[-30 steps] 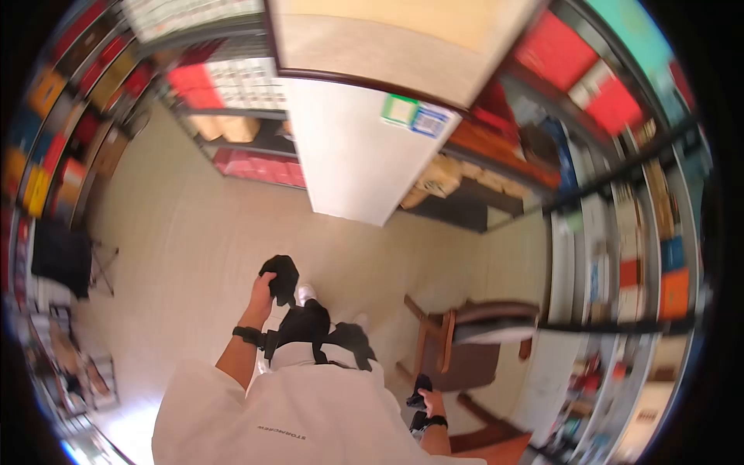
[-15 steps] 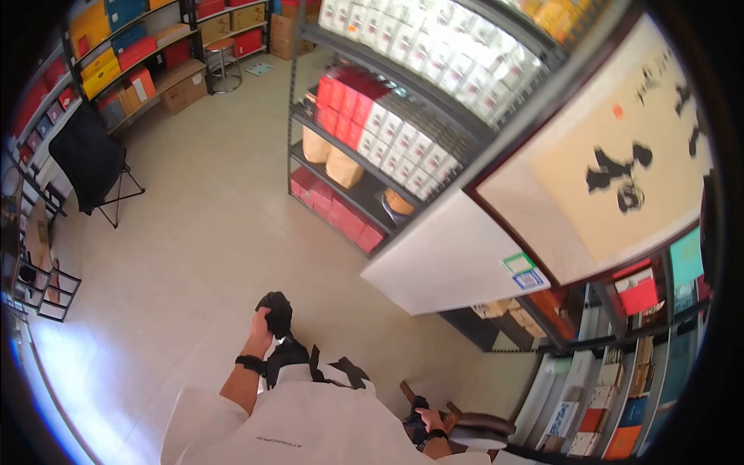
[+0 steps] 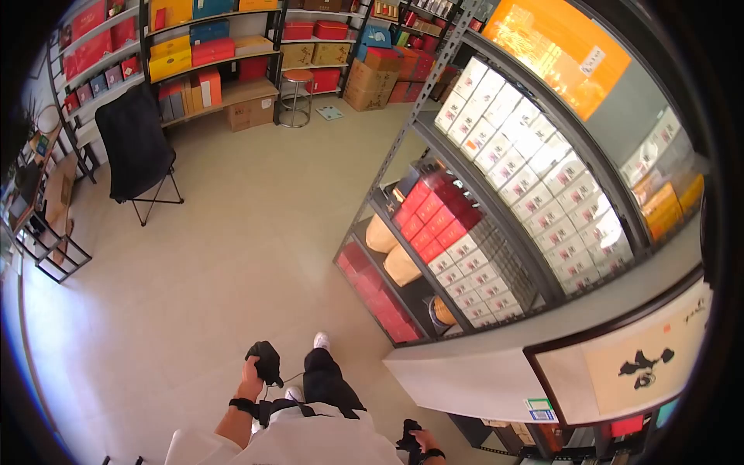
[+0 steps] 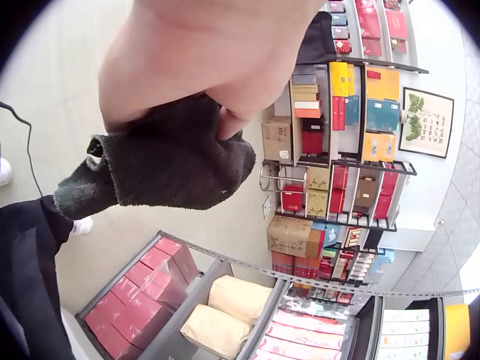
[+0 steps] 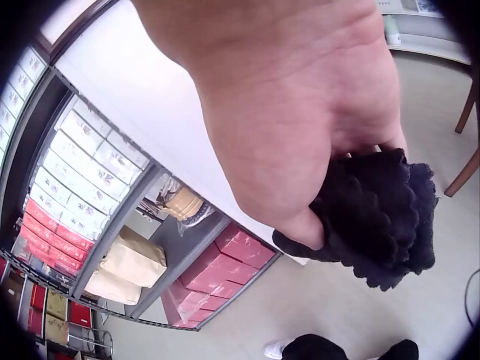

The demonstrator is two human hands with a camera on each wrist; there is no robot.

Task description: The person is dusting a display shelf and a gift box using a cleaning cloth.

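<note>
My left hand (image 3: 249, 378) grips a bunched black cloth (image 4: 172, 169), held out in front of my left side above the floor. In the left wrist view its fuzzy towel-like surface shows, with one end sticking out and the thumb pressed into the folds. Lower at my right side, my right hand (image 5: 300, 127) pinches a second dark cloth (image 5: 382, 217), folded in layers with scalloped edges. Its thumb lies on the near face of the folds, and the other fingers are mostly hidden behind the cloth.
Ahead on the right stands a metal shelf (image 3: 372, 186) stacked with white and red boxes. A white panel (image 3: 449, 380) and a framed picture (image 3: 620, 372) are beside it. A black folding chair (image 3: 132, 143) is at the left, and a round stool (image 3: 296, 99) stands before the far shelves.
The view has swung left, from the white panel and wooden chair to the boxed shelf and far end of the room. Both hands keep hold of their cloths; the legs are mid-stride.
</note>
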